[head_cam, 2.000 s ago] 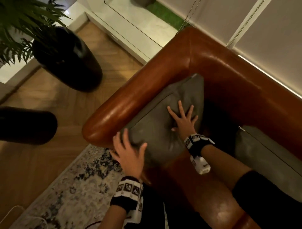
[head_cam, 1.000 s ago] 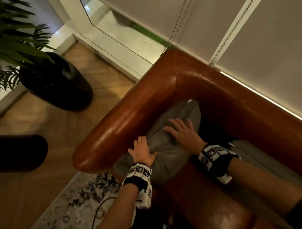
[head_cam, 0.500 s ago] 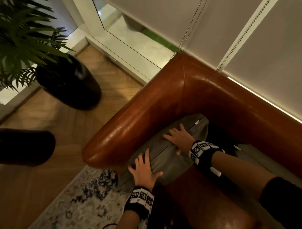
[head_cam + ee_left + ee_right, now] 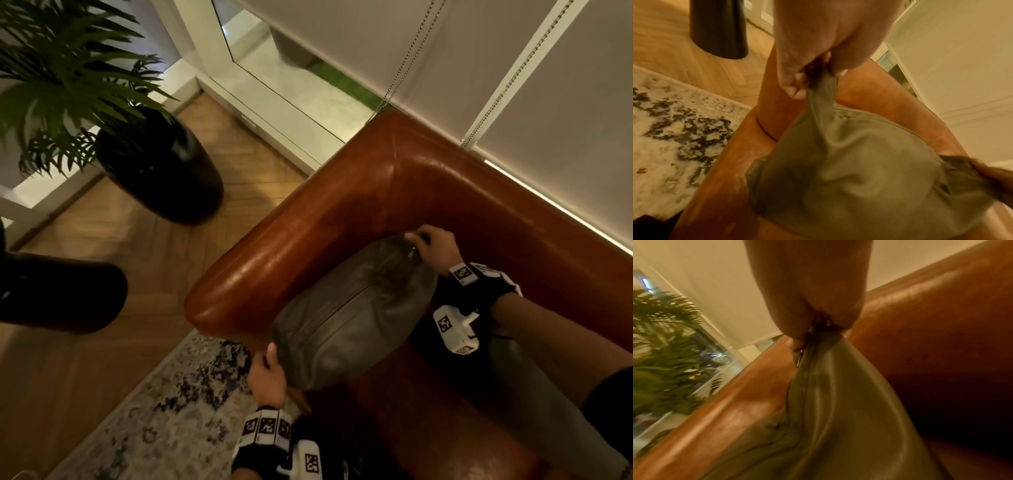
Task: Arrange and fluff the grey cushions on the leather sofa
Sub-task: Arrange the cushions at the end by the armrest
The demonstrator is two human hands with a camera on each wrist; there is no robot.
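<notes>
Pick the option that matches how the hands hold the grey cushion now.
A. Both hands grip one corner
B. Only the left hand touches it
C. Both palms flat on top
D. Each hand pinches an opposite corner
D: the left hand pinches the near corner of the grey cushion, and the right hand pinches the far corner by the zipper.

Herringbone wood floor (image 4: 113, 246), warm tone. Patterned pale rug (image 4: 164, 411) with dark blotches at lower left. Black planter (image 4: 161, 171) holding green palm plant (image 4: 58, 75). White-framed glass door (image 4: 260, 78) beyond. Pale roller blinds (image 4: 565, 113) with bead chains (image 4: 400, 65); light strip along lower edge.
</notes>
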